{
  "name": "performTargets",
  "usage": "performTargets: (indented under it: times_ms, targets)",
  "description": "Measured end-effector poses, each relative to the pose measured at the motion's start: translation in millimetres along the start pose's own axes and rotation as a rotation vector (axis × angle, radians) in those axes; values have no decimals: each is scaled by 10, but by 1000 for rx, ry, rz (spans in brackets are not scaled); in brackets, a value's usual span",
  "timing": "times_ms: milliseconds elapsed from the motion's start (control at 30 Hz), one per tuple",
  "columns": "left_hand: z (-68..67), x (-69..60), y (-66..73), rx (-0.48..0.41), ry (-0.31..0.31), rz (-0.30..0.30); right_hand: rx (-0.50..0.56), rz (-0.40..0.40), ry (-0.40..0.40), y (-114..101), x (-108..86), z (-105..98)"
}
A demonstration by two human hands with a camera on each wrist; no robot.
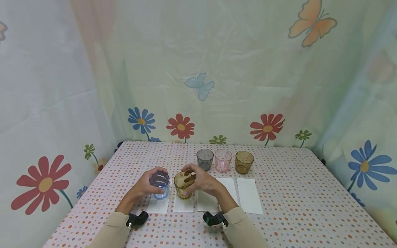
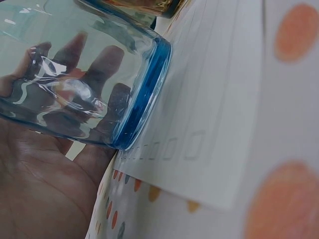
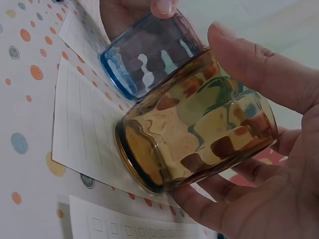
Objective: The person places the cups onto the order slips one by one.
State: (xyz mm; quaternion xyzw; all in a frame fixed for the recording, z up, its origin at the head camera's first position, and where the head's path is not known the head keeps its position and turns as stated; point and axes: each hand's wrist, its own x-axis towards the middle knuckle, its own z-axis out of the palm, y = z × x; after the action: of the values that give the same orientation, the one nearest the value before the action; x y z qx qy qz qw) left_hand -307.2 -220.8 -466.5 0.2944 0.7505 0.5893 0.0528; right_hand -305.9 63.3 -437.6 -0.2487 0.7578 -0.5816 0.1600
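Taking the yellow glass [image 1: 182,190] as landmark, a gray glass [image 1: 205,160], a pink glass [image 1: 223,161] and a brown glass [image 1: 244,162] stand upright in a row behind it and to its right. White paper slips [image 1: 250,197] lie side by side, one beneath the yellow glass, one to its left and three to its right. The right forearm crosses above the slips on that side, partly hiding them. Far behind the yellow glass hangs a curtain [image 1: 232,106] printed with flowers and butterflies.

The table cover [image 1: 173,236] is pale with multicolored dots. The slips are thin and ruled, with small printed boxes. All the glasses are see-through tumblers, narrower at the base.

The yellow glass is amber-toned, its faceted wall bending the light; the right hand [image 1: 202,181] grips it around the side. Just left of it, a narrow gap away, the left hand [image 1: 145,183] grips a blue glass [image 1: 159,190], smooth-rimmed with a thick, deeper-blue base. Whether either base touches its slip is unclear.
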Motion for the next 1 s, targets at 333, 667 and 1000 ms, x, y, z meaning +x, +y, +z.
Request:
performTargets:
  times_ms: [333, 667, 1000]
  targets:
    - [3, 8, -14, -1, 9, -2, 55, -27, -44, -22, -16, -46]
    - [-1, 18, -4, 10, 10, -10, 37, -58, -59, -63, -43, -98]
    - [1, 8, 6, 10, 5, -8, 42, -68, -41, -54, -51, -159]
